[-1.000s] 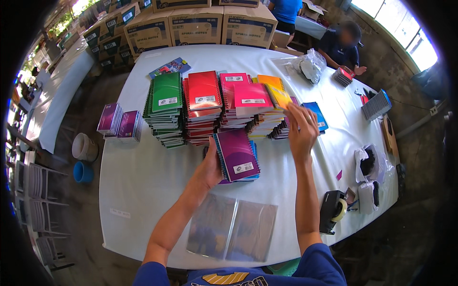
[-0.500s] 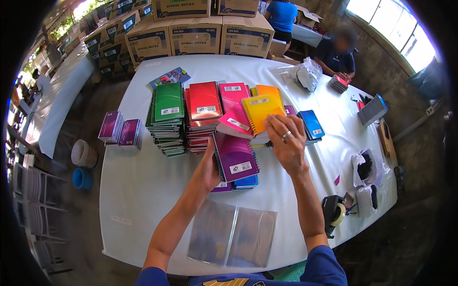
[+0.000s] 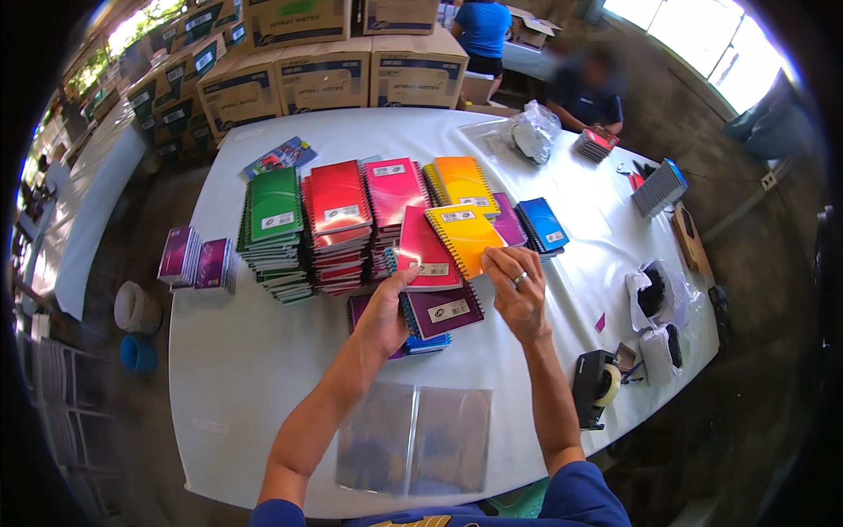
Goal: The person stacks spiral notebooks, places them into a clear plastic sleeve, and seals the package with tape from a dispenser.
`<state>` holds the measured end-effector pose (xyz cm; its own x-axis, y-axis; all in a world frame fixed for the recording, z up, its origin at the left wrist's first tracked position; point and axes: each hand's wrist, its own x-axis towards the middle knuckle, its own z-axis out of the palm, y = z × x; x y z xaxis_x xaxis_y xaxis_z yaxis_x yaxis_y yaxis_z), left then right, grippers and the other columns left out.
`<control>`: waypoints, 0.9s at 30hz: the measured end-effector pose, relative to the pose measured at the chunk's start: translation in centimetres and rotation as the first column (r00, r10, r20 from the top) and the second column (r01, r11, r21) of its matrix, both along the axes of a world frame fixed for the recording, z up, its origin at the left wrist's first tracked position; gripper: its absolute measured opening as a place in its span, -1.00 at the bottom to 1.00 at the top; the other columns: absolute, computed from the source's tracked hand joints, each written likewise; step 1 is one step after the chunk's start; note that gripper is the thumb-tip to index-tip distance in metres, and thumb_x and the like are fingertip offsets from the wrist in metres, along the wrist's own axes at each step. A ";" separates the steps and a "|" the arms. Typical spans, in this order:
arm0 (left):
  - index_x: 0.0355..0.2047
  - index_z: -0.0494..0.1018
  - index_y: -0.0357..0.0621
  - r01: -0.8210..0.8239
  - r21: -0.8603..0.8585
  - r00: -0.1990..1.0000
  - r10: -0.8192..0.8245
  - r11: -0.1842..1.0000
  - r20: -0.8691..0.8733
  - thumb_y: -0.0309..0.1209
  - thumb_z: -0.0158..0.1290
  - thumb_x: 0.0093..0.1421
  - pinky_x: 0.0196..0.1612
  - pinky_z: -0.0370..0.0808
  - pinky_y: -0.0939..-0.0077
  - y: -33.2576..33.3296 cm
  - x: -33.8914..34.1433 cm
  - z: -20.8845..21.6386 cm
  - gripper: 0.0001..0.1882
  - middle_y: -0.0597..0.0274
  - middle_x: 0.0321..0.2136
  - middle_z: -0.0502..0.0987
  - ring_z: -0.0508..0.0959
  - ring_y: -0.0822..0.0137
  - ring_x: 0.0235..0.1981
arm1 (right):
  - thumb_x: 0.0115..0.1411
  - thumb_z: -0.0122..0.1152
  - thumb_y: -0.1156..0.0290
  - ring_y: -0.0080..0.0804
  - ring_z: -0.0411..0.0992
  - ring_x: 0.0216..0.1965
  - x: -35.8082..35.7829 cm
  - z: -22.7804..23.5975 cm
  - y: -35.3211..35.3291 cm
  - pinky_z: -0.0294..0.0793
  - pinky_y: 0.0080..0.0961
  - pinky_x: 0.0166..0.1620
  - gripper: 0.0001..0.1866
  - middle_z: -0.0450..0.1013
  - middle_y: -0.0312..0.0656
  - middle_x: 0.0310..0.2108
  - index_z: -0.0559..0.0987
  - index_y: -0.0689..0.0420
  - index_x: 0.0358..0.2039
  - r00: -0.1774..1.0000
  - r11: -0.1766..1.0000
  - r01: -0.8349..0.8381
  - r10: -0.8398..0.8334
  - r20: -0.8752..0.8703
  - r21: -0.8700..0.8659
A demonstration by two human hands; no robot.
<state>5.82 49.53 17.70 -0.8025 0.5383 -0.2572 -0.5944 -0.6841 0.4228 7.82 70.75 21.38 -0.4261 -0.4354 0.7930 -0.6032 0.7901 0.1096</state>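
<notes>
Right hand point(image 3: 516, 294) fingertips pinch the yellow notebook point(image 3: 468, 234); left hand point(image 3: 383, 314) thumb clamps the pink notebook point(image 3: 418, 237), other fingers largely hidden. Probably light, stiff, slick-covered; grip unspiralled edges.

Held purple notebook point(image 3: 448, 312) partly hidden

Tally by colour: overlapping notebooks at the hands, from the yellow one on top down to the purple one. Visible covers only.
Yellow notebook: 1
Pink notebook: 1
Purple notebook: 1
Total: 3
</notes>
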 end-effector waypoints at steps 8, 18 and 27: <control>0.02 0.37 -0.20 -0.168 -0.054 0.980 0.161 0.984 -0.113 -0.29 0.07 0.25 -0.02 0.56 0.29 2.5 2.7 1.4 -0.61 0.13 -0.10 0.54 0.58 0.27 -0.10 | -0.05 0.35 0.70 -0.25 0.46 -0.25 3.8 -1.1 1.7 0.47 -0.36 -0.22 -0.72 0.51 -0.15 -0.24 0.60 0.32 -0.26 0.977 0.934 0.188 -0.208 -0.035 -0.305; 0.22 0.20 -0.20 -0.111 -0.131 0.976 0.083 0.985 -0.202 0.15 -0.09 0.28 0.16 0.41 0.27 2.4 4.3 1.8 -0.26 0.02 0.11 0.40 0.44 0.22 0.12 | -0.11 0.40 0.65 -0.33 0.48 -0.18 9.8 3.7 -1.1 0.49 -0.39 -0.18 -0.78 0.56 -0.19 -0.20 0.60 0.22 -0.39 0.977 0.980 0.042 -0.081 -0.195 -0.194; 0.15 0.28 -0.24 0.034 -0.095 0.950 -0.062 0.995 -0.307 -0.13 0.18 0.17 0.10 0.45 0.33 -0.6 6.7 -1.5 -0.35 0.12 0.01 0.49 0.53 0.27 -0.01 | -0.18 0.33 0.60 -0.25 0.44 -0.07 11.0 1.7 -3.5 0.40 -0.35 -0.01 -0.61 0.54 -0.25 -0.15 0.63 0.15 -0.23 0.943 0.985 -0.048 0.101 0.318 -0.168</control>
<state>12.53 48.92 16.23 -0.8238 0.5648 -0.0481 -0.4563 -0.6104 0.6475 18.83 67.25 23.06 -0.6427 -0.3579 0.6774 -0.6430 0.7327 -0.2229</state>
